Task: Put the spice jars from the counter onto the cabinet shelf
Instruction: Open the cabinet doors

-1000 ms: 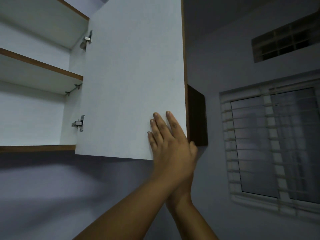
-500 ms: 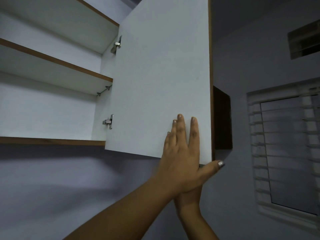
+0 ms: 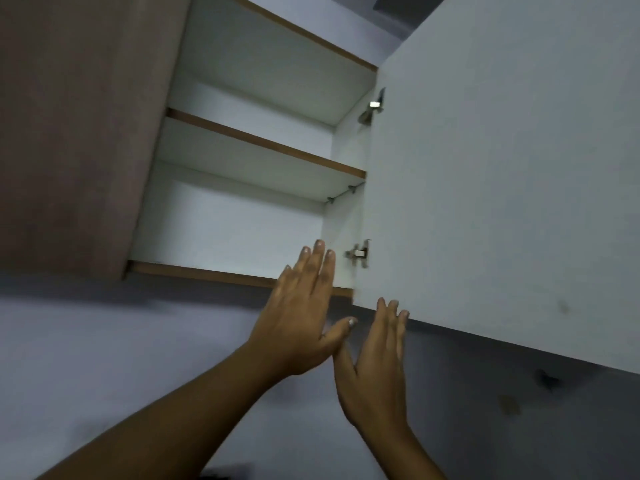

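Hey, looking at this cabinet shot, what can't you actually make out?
Head view:
Spice jars and counter: out of frame, camera tilted up.
Middle shelf: seen from below, its own board hides its top.
Right hand and cabinet door: contact unclear, blurred.
Dark object: cut off by bottom edge.

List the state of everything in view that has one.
right door: swung open
left door: shut
left hand: open, fingers straight, holding nothing
right hand: open, fingertips at the right door's lower edge
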### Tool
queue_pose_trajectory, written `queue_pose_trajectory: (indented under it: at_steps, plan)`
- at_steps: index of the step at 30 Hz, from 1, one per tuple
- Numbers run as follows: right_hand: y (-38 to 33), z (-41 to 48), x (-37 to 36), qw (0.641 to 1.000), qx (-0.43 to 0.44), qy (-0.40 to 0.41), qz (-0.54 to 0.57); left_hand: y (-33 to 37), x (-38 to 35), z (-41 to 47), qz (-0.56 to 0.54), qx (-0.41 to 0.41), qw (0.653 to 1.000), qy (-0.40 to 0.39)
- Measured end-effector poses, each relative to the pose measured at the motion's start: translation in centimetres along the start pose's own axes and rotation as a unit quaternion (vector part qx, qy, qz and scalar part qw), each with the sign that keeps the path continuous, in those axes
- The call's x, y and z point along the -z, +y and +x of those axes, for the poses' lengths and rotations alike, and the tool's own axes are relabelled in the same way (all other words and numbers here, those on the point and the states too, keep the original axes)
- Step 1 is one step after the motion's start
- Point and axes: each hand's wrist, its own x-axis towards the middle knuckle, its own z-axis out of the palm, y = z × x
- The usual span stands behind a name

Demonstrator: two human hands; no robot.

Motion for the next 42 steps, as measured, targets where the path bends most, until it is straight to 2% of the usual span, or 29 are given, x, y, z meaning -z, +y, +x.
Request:
queue_pose_trajectory:
  at_steps: [8,14,21,24,28,32,36,42]
  plan:
    - [-8.4,1.6,-10.7,0.995,0.054,-0.078,-0.027,-15.6,6.4,-5.5,0.125,0.134,0.983,-0.012]
    - [-14.6,2.2,-18.6,0.987,0.128,-0.101,-0.011,-24.8,10.0,-8.6,0.208,0.138,0.968,-0.005]
    - [-20.6,3.8,-25.5,0.980,0.139,-0.121,0.075,-32.9,11.5,-10.0,0.323,0.128,0.938,0.009]
    - [-22.8,4.8,-26.9,0.975,0.102,-0.129,0.150,-34.7,11.6,-10.1,0.361,0.089,0.928,0.029]
    - [-24.5,5.8,-28.5,0.972,0.064,-0.085,0.210,-36.0,11.3,-9.7,0.393,0.053,0.914,0.082]
    - [-24.5,6.6,-27.7,0.953,0.010,-0.086,0.290,-36.2,10.9,-9.4,0.397,0.045,0.909,0.120]
    - [-24.5,6.6,-25.7,0.954,0.015,-0.096,0.284,-35.4,11.0,-9.4,0.389,0.052,0.910,0.137]
    - [-24.9,5.9,-22.2,0.937,-0.011,-0.102,0.333,-32.4,12.3,-9.8,0.370,0.060,0.916,0.144]
